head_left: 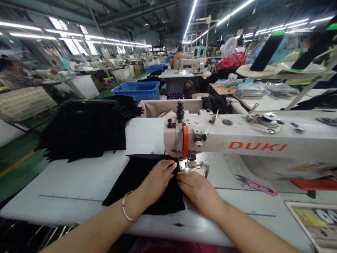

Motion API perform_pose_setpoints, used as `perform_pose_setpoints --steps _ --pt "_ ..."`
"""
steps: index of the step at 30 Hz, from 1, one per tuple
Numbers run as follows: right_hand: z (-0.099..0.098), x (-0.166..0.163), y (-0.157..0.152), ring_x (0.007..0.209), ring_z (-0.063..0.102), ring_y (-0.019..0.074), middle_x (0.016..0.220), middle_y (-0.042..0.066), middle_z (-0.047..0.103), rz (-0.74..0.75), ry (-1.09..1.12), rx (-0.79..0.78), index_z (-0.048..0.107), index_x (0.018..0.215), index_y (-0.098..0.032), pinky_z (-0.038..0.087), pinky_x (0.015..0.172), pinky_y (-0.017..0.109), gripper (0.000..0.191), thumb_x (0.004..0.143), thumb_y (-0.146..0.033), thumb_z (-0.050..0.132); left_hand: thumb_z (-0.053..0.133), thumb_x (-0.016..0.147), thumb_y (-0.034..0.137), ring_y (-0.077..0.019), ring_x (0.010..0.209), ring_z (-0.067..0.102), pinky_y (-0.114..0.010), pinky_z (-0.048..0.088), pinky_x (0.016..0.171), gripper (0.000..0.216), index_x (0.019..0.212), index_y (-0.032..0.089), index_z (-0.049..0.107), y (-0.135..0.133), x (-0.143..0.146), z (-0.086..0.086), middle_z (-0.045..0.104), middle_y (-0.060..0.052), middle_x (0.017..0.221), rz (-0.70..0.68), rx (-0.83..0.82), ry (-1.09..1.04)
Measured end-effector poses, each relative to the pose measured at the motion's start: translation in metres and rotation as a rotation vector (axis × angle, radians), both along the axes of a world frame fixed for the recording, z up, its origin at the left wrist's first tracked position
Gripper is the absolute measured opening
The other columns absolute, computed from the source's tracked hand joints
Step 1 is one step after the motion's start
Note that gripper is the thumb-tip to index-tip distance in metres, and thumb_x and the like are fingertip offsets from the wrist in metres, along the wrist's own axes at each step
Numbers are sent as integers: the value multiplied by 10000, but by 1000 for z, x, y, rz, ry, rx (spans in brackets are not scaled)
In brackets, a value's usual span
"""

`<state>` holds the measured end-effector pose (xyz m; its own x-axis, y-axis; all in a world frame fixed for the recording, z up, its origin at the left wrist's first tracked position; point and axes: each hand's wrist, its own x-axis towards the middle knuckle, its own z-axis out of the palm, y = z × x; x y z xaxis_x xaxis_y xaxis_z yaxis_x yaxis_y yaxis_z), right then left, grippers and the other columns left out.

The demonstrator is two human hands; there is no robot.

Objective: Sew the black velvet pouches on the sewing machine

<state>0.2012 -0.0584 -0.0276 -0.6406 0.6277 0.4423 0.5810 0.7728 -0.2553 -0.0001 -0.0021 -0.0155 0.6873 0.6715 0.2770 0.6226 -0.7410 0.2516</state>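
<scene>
The left hand (158, 177) lay flat on the black fabric piece (137, 182), fingers close together and pressing down, not pinching. The right hand (196, 189) lay flat too, fingertips touching the cloth's right edge. The fabric sat on the white table (79, 175), its far corner just beside the presser foot (191, 163) of the DUKI sewing machine (252, 140). To my eye, doing this well meant keeping both palms light and level, the edge straight to the foot, and fingertips clear of the needle. Pink-handled snips (259, 186) lay to the right, and a stack of black fabric (84, 130) lay to the left.
</scene>
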Motion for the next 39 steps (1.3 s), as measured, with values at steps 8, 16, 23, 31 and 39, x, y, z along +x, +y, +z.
perform_pose_setpoints --steps 8,16,23,31,39 --pt "1 -7 3 1154 581 258 1130 128 670 -39 27 -35 632 1108 -120 477 979 428 265 919 -56 456 544 953 160 -209 1258 532 -434 439 1103 386 1338 182 525 19 -14 -4 602 -91 1317 -107 -25 -10" --pt "3 -3 1 1101 609 253 1093 123 682 -12 21 -41 645 1089 -115 508 919 397 280 874 -64 472 493 965 114 -221 1290 511 -465 418 1116 376 1337 163 514 1 -7 -4 566 -102 1377 -113 -20 -32" --pt "4 -2 0 1114 603 249 1067 122 685 -17 25 -55 646 1079 -120 503 924 394 279 871 -59 471 546 956 151 -212 1294 497 -447 396 1135 380 1334 169 520 9 -11 -4 566 -84 1378 -133 -72 -38" --pt "3 -4 3 1117 601 238 1061 123 686 -30 19 -53 651 1068 -132 507 931 395 284 859 -47 476 548 948 159 -216 1267 520 -461 402 1126 358 1305 185 554 15 -8 1 601 -85 1327 -133 -106 -54" --pt "26 13 -12 1201 549 225 1245 76 641 -76 -28 -120 603 1226 -192 405 1064 443 418 858 -29 489 691 814 561 -318 1435 319 -562 321 1156 854 1491 173 344 -22 -27 23 353 -166 1541 -197 -189 73"
